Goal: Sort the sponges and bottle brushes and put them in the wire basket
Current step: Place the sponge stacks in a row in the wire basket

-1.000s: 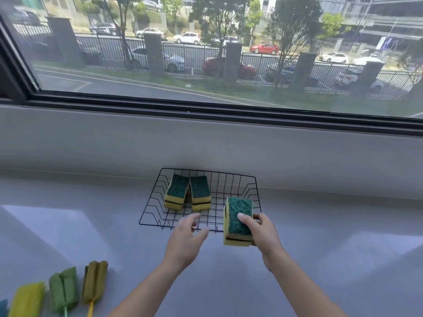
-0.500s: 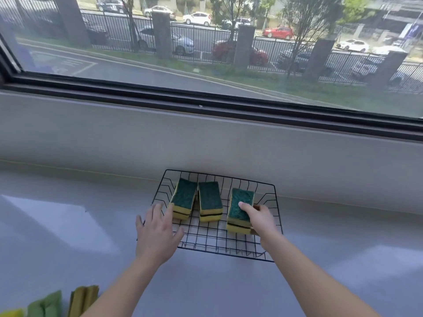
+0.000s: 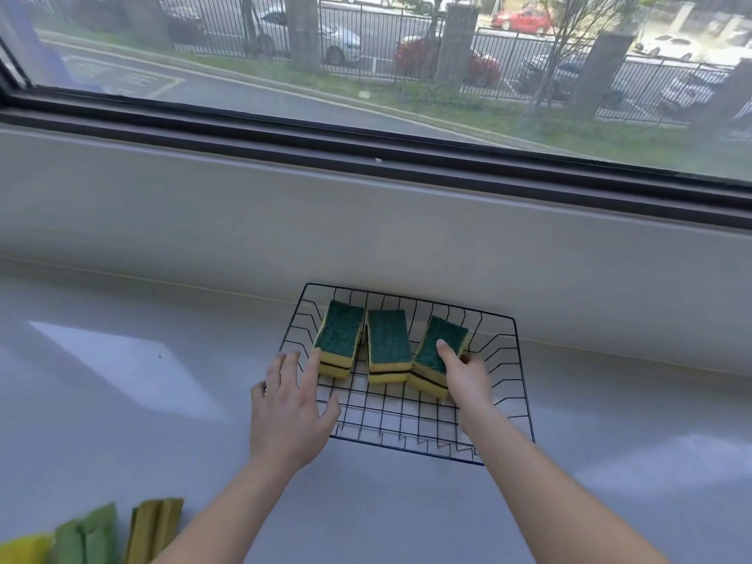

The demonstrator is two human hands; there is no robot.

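A black wire basket [image 3: 506,405] sits on the grey counter near the wall. Three yellow sponges with green scouring tops stand in a row inside it: the left sponge [image 3: 339,337], the middle sponge [image 3: 387,343] and the right sponge [image 3: 437,350], which is tilted. My right hand [image 3: 464,374] grips the right sponge, thumb on its green top. My left hand [image 3: 291,405] lies flat with fingers spread on the basket's left front rim, holding nothing. Bottle brushes lie at the bottom left: a yellow one [image 3: 24,549], a green one [image 3: 87,537] and an olive one [image 3: 154,523], all cut off by the frame.
The grey counter [image 3: 122,421] runs left and right of the basket. A low grey wall [image 3: 203,221] with a dark window frame stands right behind the basket. A street with cars lies beyond the glass.
My right hand carried the third sponge from the basket's front edge into the basket, beside the other two. My left hand slid to the basket's left rim. The view moved closer.
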